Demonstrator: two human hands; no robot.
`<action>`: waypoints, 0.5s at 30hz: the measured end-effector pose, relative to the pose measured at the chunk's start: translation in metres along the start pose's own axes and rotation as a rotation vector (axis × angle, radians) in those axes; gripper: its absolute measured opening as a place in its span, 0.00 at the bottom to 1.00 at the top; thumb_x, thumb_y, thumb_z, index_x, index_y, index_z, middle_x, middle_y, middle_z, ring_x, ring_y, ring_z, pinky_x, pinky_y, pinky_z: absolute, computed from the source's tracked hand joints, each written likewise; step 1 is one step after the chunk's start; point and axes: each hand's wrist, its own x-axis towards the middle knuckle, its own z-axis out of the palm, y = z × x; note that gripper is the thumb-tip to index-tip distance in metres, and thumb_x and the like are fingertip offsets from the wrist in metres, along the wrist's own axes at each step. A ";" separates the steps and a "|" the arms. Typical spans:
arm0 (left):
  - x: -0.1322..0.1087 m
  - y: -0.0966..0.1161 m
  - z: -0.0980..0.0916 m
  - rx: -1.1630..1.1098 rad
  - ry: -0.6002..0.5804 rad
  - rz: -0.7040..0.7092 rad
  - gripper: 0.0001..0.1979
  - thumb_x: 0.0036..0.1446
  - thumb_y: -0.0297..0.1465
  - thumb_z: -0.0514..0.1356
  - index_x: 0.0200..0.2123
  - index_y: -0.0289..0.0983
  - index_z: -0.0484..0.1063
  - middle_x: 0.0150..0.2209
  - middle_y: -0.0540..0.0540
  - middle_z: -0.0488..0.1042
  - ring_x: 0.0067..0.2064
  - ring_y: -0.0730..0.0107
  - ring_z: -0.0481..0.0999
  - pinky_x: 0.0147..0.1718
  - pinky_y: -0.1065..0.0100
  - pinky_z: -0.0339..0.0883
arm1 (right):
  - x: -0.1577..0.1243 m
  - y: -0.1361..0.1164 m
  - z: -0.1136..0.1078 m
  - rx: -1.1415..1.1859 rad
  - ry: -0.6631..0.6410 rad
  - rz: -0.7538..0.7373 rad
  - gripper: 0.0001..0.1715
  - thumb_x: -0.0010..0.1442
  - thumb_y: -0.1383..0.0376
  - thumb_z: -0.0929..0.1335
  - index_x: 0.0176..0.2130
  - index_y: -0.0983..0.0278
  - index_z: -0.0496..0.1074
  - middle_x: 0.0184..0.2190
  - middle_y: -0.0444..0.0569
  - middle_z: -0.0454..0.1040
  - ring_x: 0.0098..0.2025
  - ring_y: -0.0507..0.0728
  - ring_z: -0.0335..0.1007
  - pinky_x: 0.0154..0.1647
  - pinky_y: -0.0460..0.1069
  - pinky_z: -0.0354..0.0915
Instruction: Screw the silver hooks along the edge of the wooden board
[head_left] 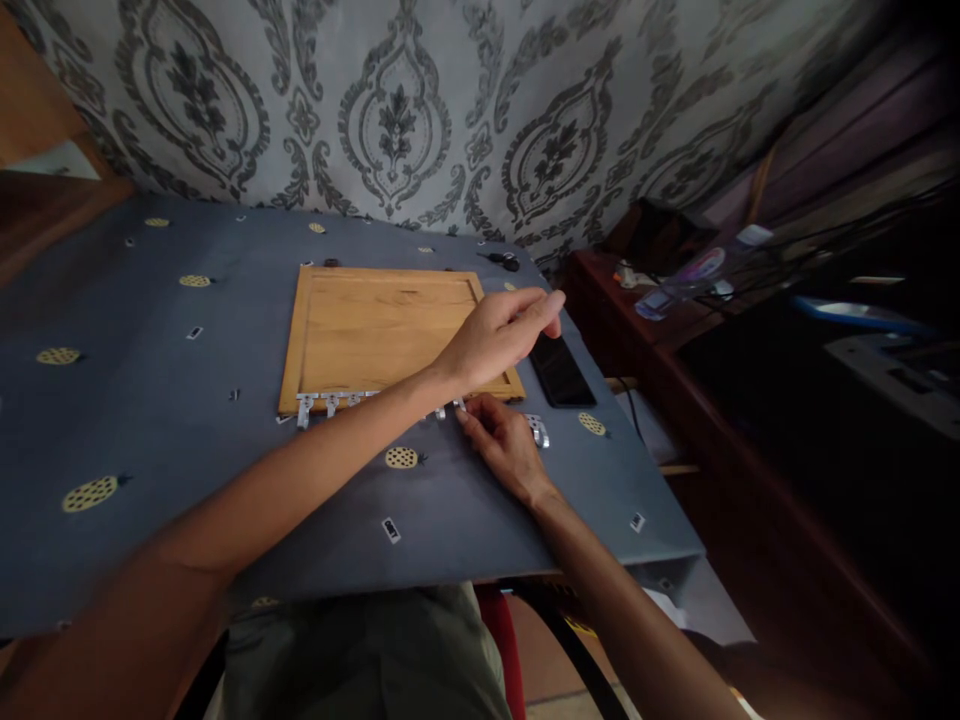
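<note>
A wooden panel [360,325] with a raised frame lies flat on the cloth-covered table. Along its near edge runs a silver metal hook rail [332,402] with several hooks, partly hidden behind my left forearm. My left hand [506,335] reaches across over the panel's right side, fingers curled together; whatever they hold, if anything, is hidden. At the rail's right end, my right hand [502,440] has its thumb and fingers closed on the rail near a hook. Just right of that hand, another silver hook piece [538,430] lies on the cloth.
A black phone [564,372] lies right of the panel. Small dark scissors [501,260] rest behind it. The blue pineapple-print tablecloth [225,470] meets a patterned wall [394,110]. A clear bottle [701,270] and cables occupy the dark-red furniture on the right.
</note>
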 end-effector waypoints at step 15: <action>0.017 0.005 -0.013 -0.254 -0.375 -0.212 0.20 0.72 0.31 0.46 0.25 0.34 0.63 0.12 0.61 0.48 0.13 0.85 0.45 0.13 0.78 0.41 | 0.000 -0.002 0.000 -0.001 0.004 0.012 0.17 0.64 0.53 0.64 0.30 0.62 0.65 0.21 0.43 0.64 0.24 0.53 0.60 0.25 0.47 0.55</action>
